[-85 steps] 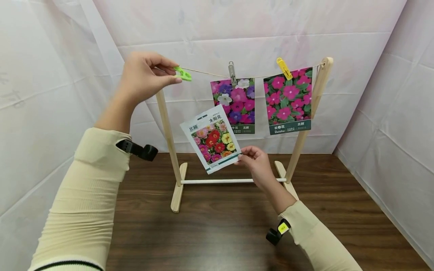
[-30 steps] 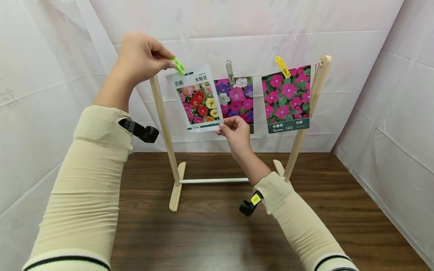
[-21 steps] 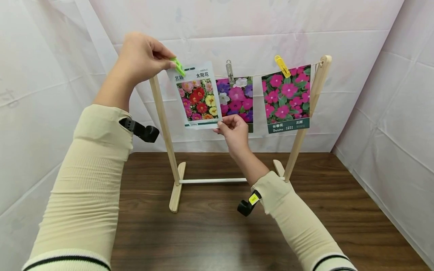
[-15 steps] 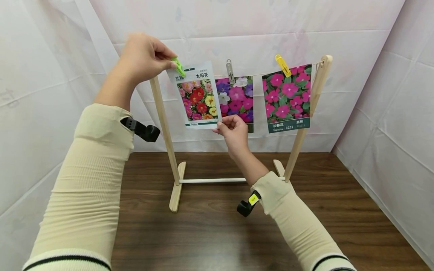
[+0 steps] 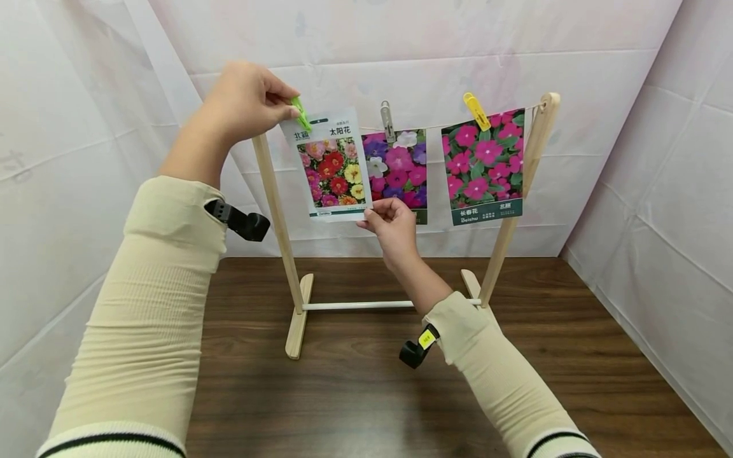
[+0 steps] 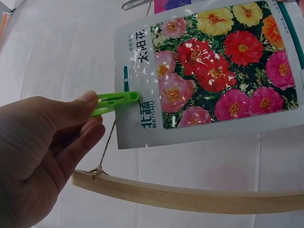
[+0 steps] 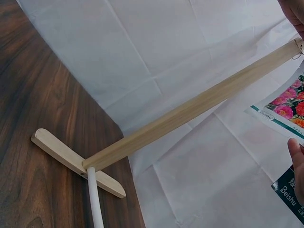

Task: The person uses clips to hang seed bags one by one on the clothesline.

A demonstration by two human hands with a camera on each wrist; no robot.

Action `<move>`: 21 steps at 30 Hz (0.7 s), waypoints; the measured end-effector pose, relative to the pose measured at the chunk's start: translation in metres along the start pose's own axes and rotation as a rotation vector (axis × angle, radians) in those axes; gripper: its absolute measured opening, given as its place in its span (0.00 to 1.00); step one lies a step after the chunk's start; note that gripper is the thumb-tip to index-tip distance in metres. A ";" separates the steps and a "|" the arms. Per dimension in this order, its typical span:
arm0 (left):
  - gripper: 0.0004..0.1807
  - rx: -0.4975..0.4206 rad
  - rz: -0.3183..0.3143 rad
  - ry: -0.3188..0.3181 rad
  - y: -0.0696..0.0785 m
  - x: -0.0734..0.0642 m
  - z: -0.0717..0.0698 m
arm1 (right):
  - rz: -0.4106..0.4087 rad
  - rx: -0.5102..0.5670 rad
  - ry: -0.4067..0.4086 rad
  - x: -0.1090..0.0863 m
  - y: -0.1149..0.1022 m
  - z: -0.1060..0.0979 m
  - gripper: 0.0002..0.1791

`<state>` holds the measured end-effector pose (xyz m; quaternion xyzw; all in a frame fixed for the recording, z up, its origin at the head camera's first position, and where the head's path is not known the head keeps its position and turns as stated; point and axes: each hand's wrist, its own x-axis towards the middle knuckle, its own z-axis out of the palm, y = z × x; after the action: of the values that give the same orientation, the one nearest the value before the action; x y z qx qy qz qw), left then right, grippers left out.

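With thumb and fingers, my left hand (image 5: 246,105) pinches a green clothespin (image 5: 301,114) at the upper left of a white seed packet (image 5: 332,168) with a red, pink and yellow flower picture. In the left wrist view the tip of the clothespin (image 6: 116,100) lies over the packet's (image 6: 221,66) top edge, and the twine (image 6: 108,142) runs behind the packet. My right hand (image 5: 395,232) pinches the packet's lower right corner. The packet hangs tilted slightly, in front of the twine and partly over a second packet (image 5: 397,168) with purple, pink and white flowers.
A grey clothespin (image 5: 387,121) holds the second packet on the line. A yellow clothespin (image 5: 476,112) holds a pink-flowered packet (image 5: 485,165) at right. The wooden stand has a left post (image 5: 275,210), right post (image 5: 541,140) and white crossbar (image 5: 361,305) above the brown table (image 5: 343,394).
The right hand has lifted the white packet up and left to the twine. The green clothespin, earlier apart from the packet, is now over its top edge. Lately the packet has dipped slightly.
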<state>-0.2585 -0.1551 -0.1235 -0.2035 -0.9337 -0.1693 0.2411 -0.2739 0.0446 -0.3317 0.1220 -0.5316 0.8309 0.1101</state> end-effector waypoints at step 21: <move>0.24 0.048 -0.008 -0.033 0.000 -0.002 0.002 | 0.049 -0.052 -0.029 -0.001 0.004 -0.001 0.10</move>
<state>-0.2573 -0.1548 -0.1262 -0.1964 -0.9422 -0.1444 0.2298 -0.2739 0.0434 -0.3361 0.1182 -0.5572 0.8175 0.0853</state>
